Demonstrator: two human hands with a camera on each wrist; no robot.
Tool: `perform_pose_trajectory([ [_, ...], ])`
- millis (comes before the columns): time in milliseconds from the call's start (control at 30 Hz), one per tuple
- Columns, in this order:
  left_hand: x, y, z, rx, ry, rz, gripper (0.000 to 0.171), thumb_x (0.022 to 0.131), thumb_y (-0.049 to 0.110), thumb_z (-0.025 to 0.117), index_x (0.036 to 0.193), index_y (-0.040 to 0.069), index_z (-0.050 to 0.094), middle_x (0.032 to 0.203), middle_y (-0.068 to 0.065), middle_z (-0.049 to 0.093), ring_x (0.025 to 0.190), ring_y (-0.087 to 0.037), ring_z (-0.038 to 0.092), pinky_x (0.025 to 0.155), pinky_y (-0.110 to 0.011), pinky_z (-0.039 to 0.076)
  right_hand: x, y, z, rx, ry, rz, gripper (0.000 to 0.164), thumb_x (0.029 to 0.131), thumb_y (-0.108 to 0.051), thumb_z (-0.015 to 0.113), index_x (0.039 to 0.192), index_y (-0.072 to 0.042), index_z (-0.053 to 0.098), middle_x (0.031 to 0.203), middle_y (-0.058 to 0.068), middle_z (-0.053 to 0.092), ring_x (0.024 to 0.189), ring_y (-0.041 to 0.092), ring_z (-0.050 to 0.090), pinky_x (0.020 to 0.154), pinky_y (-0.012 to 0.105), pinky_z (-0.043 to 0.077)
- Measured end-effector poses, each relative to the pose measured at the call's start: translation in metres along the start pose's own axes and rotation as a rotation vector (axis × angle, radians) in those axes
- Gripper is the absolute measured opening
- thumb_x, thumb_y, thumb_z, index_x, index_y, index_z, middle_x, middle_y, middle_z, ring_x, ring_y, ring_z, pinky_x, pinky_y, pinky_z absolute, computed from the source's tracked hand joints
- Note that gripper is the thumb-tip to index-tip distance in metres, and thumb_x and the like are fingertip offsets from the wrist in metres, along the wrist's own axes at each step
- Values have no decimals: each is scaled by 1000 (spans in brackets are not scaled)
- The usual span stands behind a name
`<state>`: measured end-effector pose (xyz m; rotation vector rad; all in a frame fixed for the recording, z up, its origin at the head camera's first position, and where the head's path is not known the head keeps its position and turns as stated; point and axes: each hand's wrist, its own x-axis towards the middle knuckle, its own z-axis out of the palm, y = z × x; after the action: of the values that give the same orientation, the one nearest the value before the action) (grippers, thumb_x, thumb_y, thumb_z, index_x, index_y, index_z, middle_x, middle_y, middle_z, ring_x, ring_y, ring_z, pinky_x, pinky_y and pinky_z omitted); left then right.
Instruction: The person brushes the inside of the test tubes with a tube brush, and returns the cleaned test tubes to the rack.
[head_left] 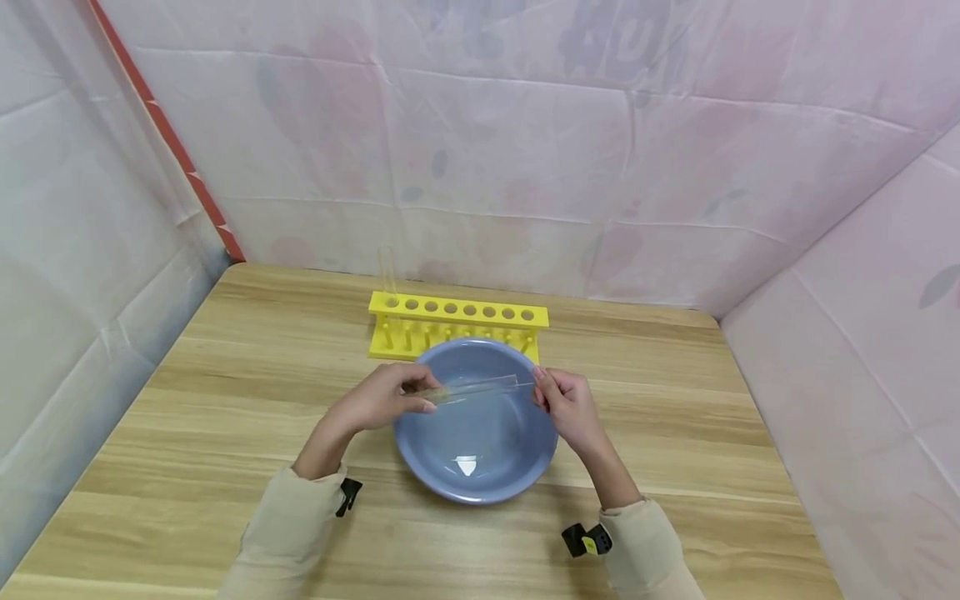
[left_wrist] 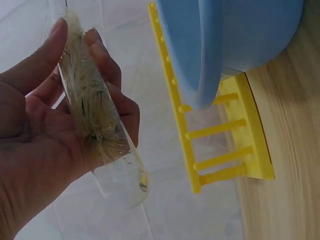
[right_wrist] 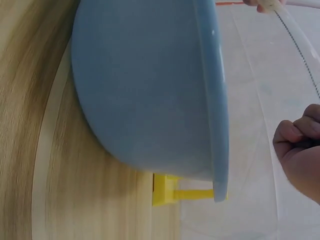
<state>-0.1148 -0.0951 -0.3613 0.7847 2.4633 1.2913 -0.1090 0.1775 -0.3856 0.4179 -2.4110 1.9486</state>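
Observation:
Over the blue basin [head_left: 476, 499], my left hand [head_left: 378, 398] grips a clear glass test tube [head_left: 483, 385], tilted slightly, its mouth towards the right. In the left wrist view a test tube brush [left_wrist: 92, 100] is inside the tube, pale bristles pressed along the glass; the tube's rounded end extends below the palm. My right hand [head_left: 572, 408] pinches the brush's handle at the basin's right rim. The twisted wire [right_wrist: 300, 52] of the brush runs between the two hands in the right wrist view.
Behind the basin stands a yellow test tube rack [head_left: 459, 309] with a row of holes and pegs. Another clear test tube [head_left: 387, 279] stands upright in its leftmost hole. The wooden table [head_left: 247, 400] is bounded by fabric walls at the back and sides.

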Motion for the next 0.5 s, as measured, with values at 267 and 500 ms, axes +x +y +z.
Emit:
perform_pose_trajectory([
  [267,2,4,6,97,100,-35,16,76,3,72,90,4,65,84,-3,62,79,-16,55,71,-30,47,4,-9,4,203,77,334,43,97,-9,43,55,0,38,50,2,32,46,10,29,48,22,26],
  [500,2,4,10,150,168,-63,19,72,-1,73,88,7,66,90,-4,65,85,-19,58,75,-35,48,6,-14,-2,454,12,492,44,97,-4,36,53,-5,35,44,-3,27,40,8,22,46,24,22],
])
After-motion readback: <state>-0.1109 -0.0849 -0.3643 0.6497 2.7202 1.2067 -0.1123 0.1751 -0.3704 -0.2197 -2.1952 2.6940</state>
